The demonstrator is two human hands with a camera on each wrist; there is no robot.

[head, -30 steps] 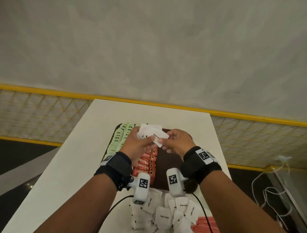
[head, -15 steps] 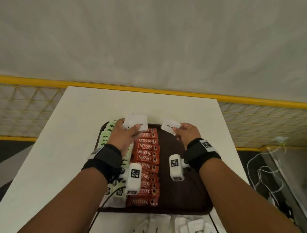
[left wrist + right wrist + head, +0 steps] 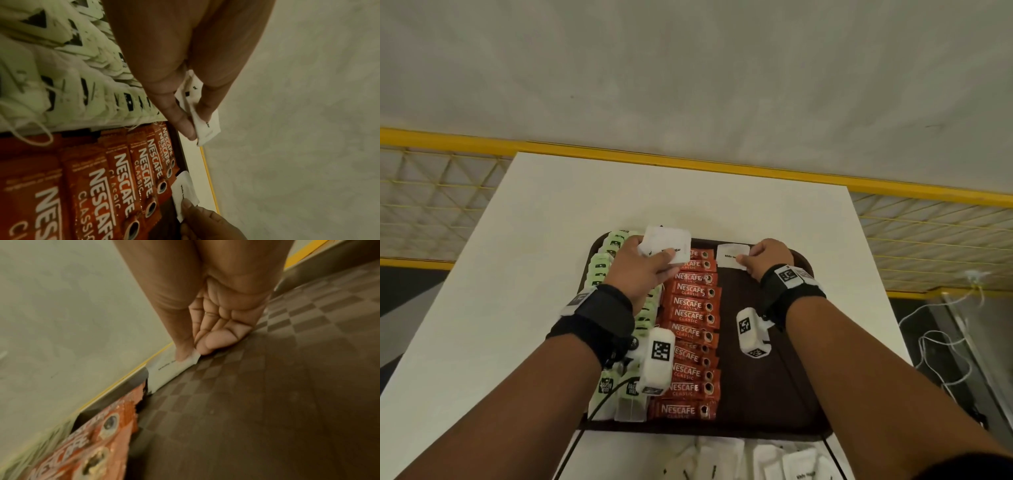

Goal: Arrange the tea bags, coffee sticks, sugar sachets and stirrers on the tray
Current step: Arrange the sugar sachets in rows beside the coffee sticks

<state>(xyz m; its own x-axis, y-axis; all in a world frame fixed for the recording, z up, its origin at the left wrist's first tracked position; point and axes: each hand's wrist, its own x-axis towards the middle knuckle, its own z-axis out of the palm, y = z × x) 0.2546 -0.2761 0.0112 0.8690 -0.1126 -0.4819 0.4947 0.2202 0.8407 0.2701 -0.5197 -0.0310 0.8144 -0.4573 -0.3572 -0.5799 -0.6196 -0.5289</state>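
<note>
- Since the earlier head frame, we have brought the right hand [image 3: 768, 262] down, so its sugar sachet [image 3: 732, 255] now sits at the far end of the tray [image 3: 774, 387]; the left hand [image 3: 642, 270] remains raised with its sachets.
- Right grip: we pinch one corner of the sugar sachet between thumb and forefinger. In the right wrist view the sachet [image 3: 170, 369] lies on the tray's chequered floor, just beside the far rim and next to the farthest coffee stick.
- Left grip: we hold a small stack of sugar sachets [image 3: 667, 245] closed between thumb and fingers, above the far ends of the tea bag and coffee rows. The left wrist view shows the stack [image 3: 202, 123] clamped edge-on.
- Tea bags [image 3: 602, 267]: overlapped in a column along the left side of the tray.
- Coffee sticks [image 3: 693, 330]: red, overlapped in a column just right of the tea bags, running from the far rim to the near rim.
- Right part of the tray: bare dark surface, except for the sachet we hold.
- Loose sachets [image 3: 784, 460]: these lie on the white desk [image 3: 517, 274] at the near edge, outside the tray.
</note>
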